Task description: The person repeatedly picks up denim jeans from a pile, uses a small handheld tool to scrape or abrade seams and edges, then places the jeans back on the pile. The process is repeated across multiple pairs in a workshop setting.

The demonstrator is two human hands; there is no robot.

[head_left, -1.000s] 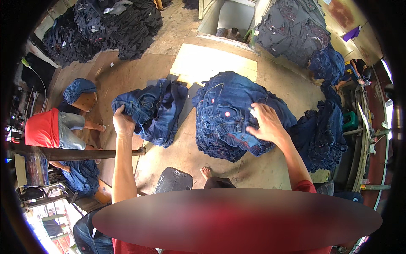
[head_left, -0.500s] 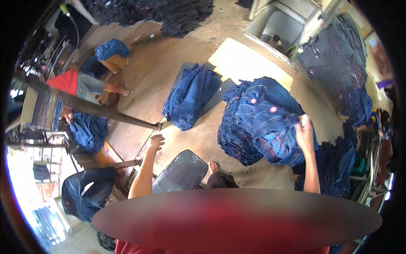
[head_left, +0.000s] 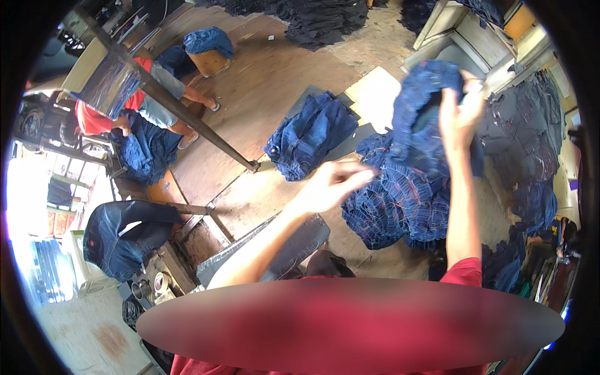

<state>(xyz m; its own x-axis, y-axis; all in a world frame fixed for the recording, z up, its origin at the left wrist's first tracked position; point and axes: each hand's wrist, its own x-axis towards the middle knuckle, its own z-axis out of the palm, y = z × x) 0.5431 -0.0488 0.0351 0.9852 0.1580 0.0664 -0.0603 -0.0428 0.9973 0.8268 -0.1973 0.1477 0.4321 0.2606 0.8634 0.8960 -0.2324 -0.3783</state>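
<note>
A pair of dark blue jeans, bunched with its opening showing, hangs raised from my right hand, which grips its right side. A small pale object also shows at those fingers, too blurred to name. Below lies a pile of jeans with loose threads and seams showing, on the floor in front of me. My left hand reaches in at the pile's left edge, thumb stretched out and fingers loosely curled, with nothing visible in it.
A folded stack of jeans lies left of the pile. Before me stands a dark padded seat. A metal post slants in from the left, where another person sits handling denim. Dark cloth heaps line the right.
My right hand has lifted the jeans up and away from the pile. My left hand has moved right, toward the pile. The view has shifted.
</note>
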